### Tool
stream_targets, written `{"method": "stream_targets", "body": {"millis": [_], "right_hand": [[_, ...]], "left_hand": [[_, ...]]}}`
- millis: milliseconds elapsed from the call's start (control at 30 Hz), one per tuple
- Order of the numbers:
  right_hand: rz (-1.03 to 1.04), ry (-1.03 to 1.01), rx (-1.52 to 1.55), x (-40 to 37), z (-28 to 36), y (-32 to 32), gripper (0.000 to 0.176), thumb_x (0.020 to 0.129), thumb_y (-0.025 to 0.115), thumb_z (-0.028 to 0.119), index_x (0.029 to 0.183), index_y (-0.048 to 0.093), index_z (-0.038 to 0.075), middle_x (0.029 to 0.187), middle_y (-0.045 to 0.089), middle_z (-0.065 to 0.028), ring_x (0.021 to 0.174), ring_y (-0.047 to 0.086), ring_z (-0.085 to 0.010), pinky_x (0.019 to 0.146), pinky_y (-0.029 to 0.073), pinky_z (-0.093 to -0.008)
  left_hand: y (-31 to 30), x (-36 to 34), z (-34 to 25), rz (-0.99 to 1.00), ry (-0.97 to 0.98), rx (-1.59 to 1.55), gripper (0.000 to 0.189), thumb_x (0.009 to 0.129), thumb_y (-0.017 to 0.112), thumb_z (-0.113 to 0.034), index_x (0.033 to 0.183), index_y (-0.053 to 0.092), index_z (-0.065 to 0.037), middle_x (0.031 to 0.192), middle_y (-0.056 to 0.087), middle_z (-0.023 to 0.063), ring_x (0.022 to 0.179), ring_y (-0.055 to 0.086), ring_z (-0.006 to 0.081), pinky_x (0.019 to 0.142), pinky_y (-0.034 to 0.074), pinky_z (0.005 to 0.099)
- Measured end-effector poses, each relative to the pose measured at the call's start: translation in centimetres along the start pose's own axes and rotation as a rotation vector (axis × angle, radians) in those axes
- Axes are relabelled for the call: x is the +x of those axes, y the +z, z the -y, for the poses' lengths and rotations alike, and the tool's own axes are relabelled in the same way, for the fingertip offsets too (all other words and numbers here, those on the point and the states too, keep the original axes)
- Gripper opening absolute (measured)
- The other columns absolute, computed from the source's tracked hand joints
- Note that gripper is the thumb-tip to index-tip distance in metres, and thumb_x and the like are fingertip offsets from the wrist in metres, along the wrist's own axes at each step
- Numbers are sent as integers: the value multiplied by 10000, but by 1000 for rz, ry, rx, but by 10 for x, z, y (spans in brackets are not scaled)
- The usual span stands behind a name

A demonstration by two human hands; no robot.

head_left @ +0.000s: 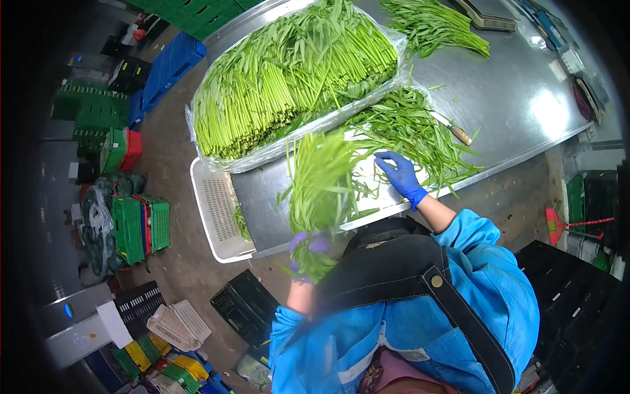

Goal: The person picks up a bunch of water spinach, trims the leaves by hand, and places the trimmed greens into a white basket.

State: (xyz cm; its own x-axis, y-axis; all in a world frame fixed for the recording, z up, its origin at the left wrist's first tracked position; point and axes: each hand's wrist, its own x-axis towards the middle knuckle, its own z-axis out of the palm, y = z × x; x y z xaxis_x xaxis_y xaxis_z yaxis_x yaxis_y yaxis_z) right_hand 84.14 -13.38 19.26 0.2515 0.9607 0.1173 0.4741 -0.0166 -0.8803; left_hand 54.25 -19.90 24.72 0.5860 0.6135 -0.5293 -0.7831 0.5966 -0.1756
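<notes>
My left hand (308, 255), in a purple-blue glove and blurred by motion, is closed round a bunch of leafy green stems (321, 177) beside the table's front edge. My right hand (400, 176), gloved in blue, hovers over or rests on a white board (367, 177), its fingers partly spread near loose greens (410, 125). A knife (453, 128) with a wooden handle lies by the loose greens. Behind them, a large plastic-lined container (308, 128) holds many stacked stems (262, 98).
More greens (440, 29) lie at the back of the metal table (512, 85). A white basket (213, 210) stands at the table's left end. Green crates (141, 226), a blue pallet (172, 69) and a black crate (244, 305) are on the floor.
</notes>
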Motion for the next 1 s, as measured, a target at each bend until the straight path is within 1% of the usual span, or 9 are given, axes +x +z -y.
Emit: {"method": "stream_targets", "body": {"millis": [267, 333, 533, 667, 733, 800, 867, 900, 1000], "right_hand": [[490, 367, 406, -11, -27, 13, 293, 865, 549, 246, 1070, 616, 48, 943, 639, -57, 883, 564, -122, 813, 430, -266], [537, 388, 432, -13, -12, 17, 365, 844, 594, 294, 1067, 588, 4, 993, 615, -59, 958, 542, -129, 886, 405, -271], [560, 75, 125, -5, 37, 47, 925, 662, 762, 356, 1356, 249, 24, 1298, 388, -177, 1096, 476, -236, 966, 358, -305], [607, 65, 153, 2, 59, 66, 1133, 587, 799, 407, 1402, 97, 52, 1376, 278, -241, 1243, 345, -349, 1018, 304, -394], [504, -97, 215, 3, 39, 85, 1018, 614, 785, 373, 1372, 203, 22, 1276, 404, -249, 1166, 434, -338, 975, 360, -402], [689, 248, 262, 36, 5, 86, 755, 630, 771, 279, 1243, 423, 10, 1082, 552, -206, 1057, 519, -277, 896, 427, -370], [328, 250, -132, 79, -57, 94, 458, 673, 706, 96, 1091, 557, -15, 715, 617, -87, 532, 557, -137, 484, 454, -261], [87, 623, 413, 88, -43, 66, 374, 677, 692, 77, 1012, 557, -19, 732, 621, -87, 481, 541, -135, 432, 436, -277], [-121, 593, 710, 107, -60, 39, 220, 744, 636, 10, 937, 535, -18, 779, 610, -83, 527, 558, -129, 476, 478, -218]], "left_hand": [[-100, 28, -43, -7, -283, -58, 329, 839, 505, -291, 976, 492, 8, 761, 458, 56, 708, 444, 140, 614, 396, 266], [-129, 30, -42, 149, -172, -127, 134, 858, 492, -240, 899, 576, -143, 933, 490, 134, 712, 461, 171, 635, 422, 301], [-60, 9, -1, -36, 153, 249, 325, 788, 571, -284, 930, 512, 2, 785, 513, 71, 686, 455, 119, 627, 410, 247], [-67, 13, -14, -102, -125, 193, 288, 796, 560, -259, 907, 503, 0, 737, 510, 62, 635, 460, 114, 597, 405, 239], [-45, 5, -4, -145, -166, 300, 238, 817, 520, -235, 863, 482, -4, 674, 486, 51, 562, 453, 119, 530, 377, 238], [-52, 0, -1, -41, -138, 344, 245, 818, 514, -245, 846, 471, -5, 640, 467, 42, 540, 444, 120, 501, 354, 238], [-66, -9, -1, 64, -108, 387, 254, 820, 508, -256, 829, 460, -7, 606, 448, 32, 517, 435, 122, 472, 332, 237], [-77, -13, -4, 144, -44, 392, 239, 829, 507, -203, 960, 459, -9, 705, 473, 64, 543, 440, 125, 500, 357, 234], [-95, -26, -23, 140, 3, 535, 284, 835, 509, -141, 1087, 465, -18, 788, 493, 89, 564, 440, 124, 521, 383, 236]]}}
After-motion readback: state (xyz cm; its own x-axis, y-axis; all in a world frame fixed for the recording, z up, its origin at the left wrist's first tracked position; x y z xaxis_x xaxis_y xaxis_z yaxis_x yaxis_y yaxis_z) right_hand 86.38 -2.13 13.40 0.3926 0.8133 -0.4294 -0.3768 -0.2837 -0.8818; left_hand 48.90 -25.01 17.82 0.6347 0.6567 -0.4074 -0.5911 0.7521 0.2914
